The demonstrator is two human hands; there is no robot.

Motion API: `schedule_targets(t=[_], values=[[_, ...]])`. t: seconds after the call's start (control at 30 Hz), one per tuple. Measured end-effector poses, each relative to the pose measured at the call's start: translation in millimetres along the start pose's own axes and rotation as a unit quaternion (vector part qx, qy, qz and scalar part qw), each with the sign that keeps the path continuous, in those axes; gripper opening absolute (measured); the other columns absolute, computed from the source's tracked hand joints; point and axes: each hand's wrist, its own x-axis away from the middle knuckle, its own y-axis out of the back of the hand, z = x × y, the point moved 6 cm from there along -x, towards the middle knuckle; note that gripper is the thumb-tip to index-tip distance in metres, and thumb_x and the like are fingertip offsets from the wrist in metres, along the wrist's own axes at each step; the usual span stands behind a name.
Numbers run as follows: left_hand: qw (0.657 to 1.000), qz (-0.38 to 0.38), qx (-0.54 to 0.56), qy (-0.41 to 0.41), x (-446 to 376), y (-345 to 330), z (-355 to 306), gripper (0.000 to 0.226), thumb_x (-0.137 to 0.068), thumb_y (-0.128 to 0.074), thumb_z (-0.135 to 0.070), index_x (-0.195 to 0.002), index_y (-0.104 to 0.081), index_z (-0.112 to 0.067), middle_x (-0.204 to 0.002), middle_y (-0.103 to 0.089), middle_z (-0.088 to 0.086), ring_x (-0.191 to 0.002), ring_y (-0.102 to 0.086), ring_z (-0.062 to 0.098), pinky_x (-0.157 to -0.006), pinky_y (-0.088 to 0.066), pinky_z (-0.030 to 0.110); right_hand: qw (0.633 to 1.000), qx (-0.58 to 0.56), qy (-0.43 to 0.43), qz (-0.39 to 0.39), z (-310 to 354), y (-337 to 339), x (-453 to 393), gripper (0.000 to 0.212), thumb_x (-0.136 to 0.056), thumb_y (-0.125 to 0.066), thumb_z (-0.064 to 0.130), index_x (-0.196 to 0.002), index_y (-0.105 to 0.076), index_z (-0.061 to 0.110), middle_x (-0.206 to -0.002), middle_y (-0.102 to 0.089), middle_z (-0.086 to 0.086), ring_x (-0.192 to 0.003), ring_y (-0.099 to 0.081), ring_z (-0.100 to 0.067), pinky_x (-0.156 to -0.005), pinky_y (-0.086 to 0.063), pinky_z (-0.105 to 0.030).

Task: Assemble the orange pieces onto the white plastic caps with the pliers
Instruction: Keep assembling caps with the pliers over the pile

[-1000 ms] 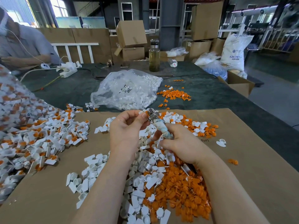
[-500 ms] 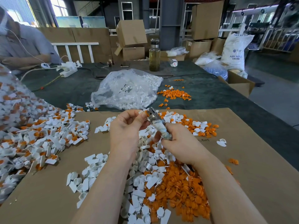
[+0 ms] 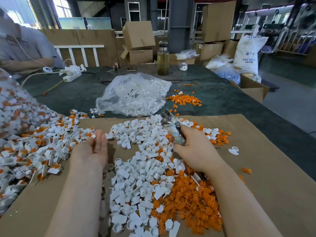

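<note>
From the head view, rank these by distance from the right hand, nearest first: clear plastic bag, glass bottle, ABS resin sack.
From the right hand, gripping the pliers:
1. Clear plastic bag, just beyond, up-left on the table.
2. Glass bottle, at the table's far edge.
3. ABS resin sack, off the table, far right.

Dim warehouse hall, daylight through high windows (image 3: 59,7), stacked cardboard boxes (image 3: 138,35) (one flap hanging open), grey pillar (image 3: 179,23), dark green table cover (image 3: 222,100), concrete floor (image 3: 290,103).
</note>
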Motion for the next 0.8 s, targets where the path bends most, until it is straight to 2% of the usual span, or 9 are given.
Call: schedule_targets(t=[0.13,0.27,0.33,0.4,0.5,0.57,0.63,0.7,0.8], values=[[0.995,-0.002,0.096,-0.028,-8.5,8.8,-16.4,0.039,-0.108,-0.03,-0.013,-0.143,-0.045,-0.005,-0.105,-0.07,0.011,-0.087,-0.073,0.014,-0.069,-0.061,0.026,1.0,0.018,0.001,-0.003,-1.6,-2.0,0.3,0.026,-0.085,-0.062,0.021,-0.069,-0.042,0.03,-0.065,-0.052,0.006,-0.059,-0.048,-0.01,-0.05,-0.03,-0.024],[0.989,0.019,0.137,-0.047,-8.0,9.2,-24.4,0.037,-0.106,-0.034,-0.01,-0.139,-0.049,-0.004,-0.113,-0.07,0.011,-0.092,-0.072,0.014,-0.074,-0.061,0.024,1.0,0.012,-0.005,-0.004,-3.5,-2.9,-0.8,0.023,-0.084,-0.06,0.02,-0.07,-0.043,0.028,-0.066,-0.052,0.005,-0.06,-0.048,-0.012,-0.051,-0.033,-0.028],[0.996,0.035,0.068,-0.045,-3.2,5.0,-22.6,0.032,-0.098,-0.055,-0.006,-0.13,-0.057,-0.005,-0.103,-0.072,0.009,-0.084,-0.071,0.01,-0.071,-0.06,0.02,1.0,0.021,-0.002,-0.006,-3.8,-3.3,-1.3,0.022,-0.085,-0.06,0.02,-0.07,-0.044,0.027,-0.066,-0.052,0.005,-0.06,-0.048,-0.013,-0.051,-0.034,-0.028],[0.991,0.07,-0.108,-0.045,6.2,-6.3,-16.3,0.028,-0.085,-0.075,-0.012,-0.112,-0.068,-0.008,-0.092,-0.074,0.001,-0.072,-0.065,0.006,-0.067,-0.055,0.017,1.0,0.028,0.006,-0.011,-2.6,-3.2,-1.5,0.023,-0.085,-0.06,0.021,-0.07,-0.043,0.027,-0.065,-0.052,0.005,-0.059,-0.049,-0.012,-0.05,-0.034,-0.028],[0.893,0.221,-0.39,-0.03,30.4,-34.1,12.7,0.035,-0.068,-0.085,-0.025,-0.101,-0.077,-0.018,-0.096,-0.072,-0.007,-0.081,-0.06,0.008,-0.071,-0.052,0.024,0.999,0.025,0.027,-0.015,1.3,-3.1,-1.0,0.022,-0.084,-0.063,0.025,-0.074,-0.044,0.032,-0.067,-0.055,0.009,-0.063,-0.053,-0.009,-0.05,-0.036,-0.025],[0.812,0.33,-0.482,0.007,52.2,-44.5,40.7,0.036,-0.061,-0.085,-0.025,-0.097,-0.08,-0.025,-0.096,-0.073,-0.009,-0.081,-0.061,0.008,-0.07,-0.053,0.024,0.999,0.027,0.041,-0.012,4.5,-3.7,-0.1,0.024,-0.084,-0.065,0.03,-0.076,-0.043,0.035,-0.068,-0.055,0.013,-0.065,-0.053,-0.004,-0.051,-0.035,-0.021],[0.758,0.401,-0.513,0.039,70.9,-46.8,66.1,0.025,-0.059,-0.084,-0.023,-0.083,-0.081,-0.028,-0.09,-0.074,-0.007,-0.074,-0.064,0.006,-0.069,-0.049,0.025,0.999,0.02,0.049,-0.001,7.4,-5.9,0.0,0.024,-0.082,-0.066,0.031,-0.079,-0.043,0.035,-0.071,-0.056,0.013,-0.065,-0.053,-0.005,-0.053,-0.039,-0.025],[0.75,0.41,-0.518,0.029,77.8,-47.4,80.4,0.021,-0.055,-0.084,-0.024,-0.074,-0.08,-0.029,-0.087,-0.075,-0.004,-0.073,-0.065,0.007,-0.069,-0.045,0.026,0.998,0.01,0.055,0.012,10.6,-8.1,0.5,0.026,-0.08,-0.066,0.029,-0.082,-0.041,0.035,-0.073,-0.055,0.013,-0.066,-0.053,-0.005,-0.054,-0.039,-0.027],[0.784,0.395,-0.479,0.008,73.3,-49.8,84.0,0.025,-0.05,-0.085,-0.019,-0.075,-0.079,-0.022,-0.086,-0.075,0.002,-0.076,-0.067,0.013,-0.067,-0.05,0.026,0.997,-0.004,0.068,0.024,16.7,-8.3,1.1,0.026,-0.08,-0.066,0.029,-0.093,-0.043,0.03,-0.08,-0.057,0.011,-0.07,-0.055,-0.006,-0.057,-0.042,-0.03]])
